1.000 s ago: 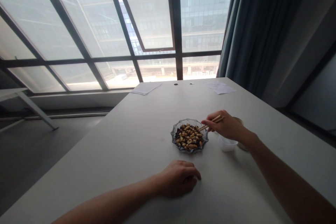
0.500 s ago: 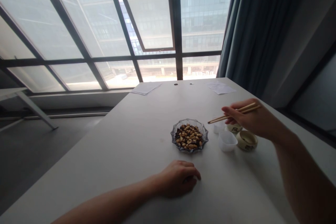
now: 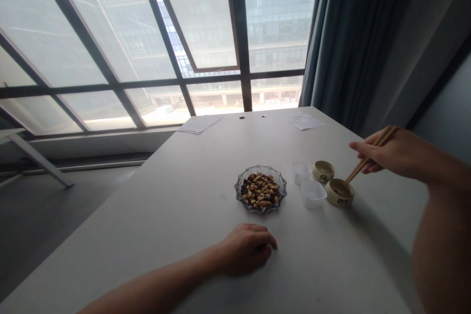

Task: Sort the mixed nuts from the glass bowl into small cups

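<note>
At the middle of a white table (image 3: 165,221), head view: a fluted glass bowl (image 3: 260,209) holds a mixture of pale nuts (image 3: 262,189) and dark pieces. To its right stand two clear plastic tubs, one near (image 3: 313,202) and one far (image 3: 300,174); beyond these, further right, are two cream ceramic pots marked with dark characters, likewise one near (image 3: 334,198) and one far (image 3: 324,176). The right hand (image 3: 399,154) grips a pair of wooden chopsticks (image 3: 356,171), slanted down to the left, their tips within the mouth of the near pot; whether they pinch a piece cannot be told. The left hand (image 3: 246,250) rests on the table at the near side of the bowl, fingers loosely curled, with nothing visible in its grasp. Progress, as judged: early. A small dark trace shows inside the near pot, whereas the bulk of the mixture lies unsorted in the bowl. The far pot's contents cannot be made out.
</note>
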Action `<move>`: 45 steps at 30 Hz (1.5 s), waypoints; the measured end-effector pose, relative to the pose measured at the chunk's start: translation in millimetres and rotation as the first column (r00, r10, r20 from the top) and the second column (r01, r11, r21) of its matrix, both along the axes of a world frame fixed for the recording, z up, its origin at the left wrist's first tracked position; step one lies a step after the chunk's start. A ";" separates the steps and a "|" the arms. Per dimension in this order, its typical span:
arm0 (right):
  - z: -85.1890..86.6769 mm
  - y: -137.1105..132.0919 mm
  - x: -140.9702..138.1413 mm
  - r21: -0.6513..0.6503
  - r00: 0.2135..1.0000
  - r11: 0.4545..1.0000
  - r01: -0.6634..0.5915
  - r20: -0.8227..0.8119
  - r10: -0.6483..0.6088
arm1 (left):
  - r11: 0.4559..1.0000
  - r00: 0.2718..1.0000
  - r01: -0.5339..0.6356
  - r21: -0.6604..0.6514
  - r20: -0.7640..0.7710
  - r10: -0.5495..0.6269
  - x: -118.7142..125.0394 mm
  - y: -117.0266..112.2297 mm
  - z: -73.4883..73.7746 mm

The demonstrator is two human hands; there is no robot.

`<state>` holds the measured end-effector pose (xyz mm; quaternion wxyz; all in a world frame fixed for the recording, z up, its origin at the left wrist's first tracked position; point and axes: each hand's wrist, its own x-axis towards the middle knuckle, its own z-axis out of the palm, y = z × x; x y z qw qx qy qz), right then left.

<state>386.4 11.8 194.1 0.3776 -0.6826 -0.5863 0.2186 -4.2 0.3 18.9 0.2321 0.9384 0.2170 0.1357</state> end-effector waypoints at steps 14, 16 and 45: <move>-1.1 11.5 -22.0 -0.066 0.998 0.996 0.062 -0.003 -0.063 | 1.000 1.000 -0.009 0.003 0.012 0.009 -0.3 -0.7 -0.3; 2.4 7.3 -23.2 0.009 0.995 0.995 0.096 0.023 -0.096 | 1.000 1.000 -0.009 0.000 0.015 0.009 0.1 -0.7 0.7; -60.1 44.4 -136.4 0.145 0.921 0.920 -0.365 -0.089 0.379 | 1.000 1.000 0.007 -0.003 -0.008 -0.007 -1.7 0.5 -0.3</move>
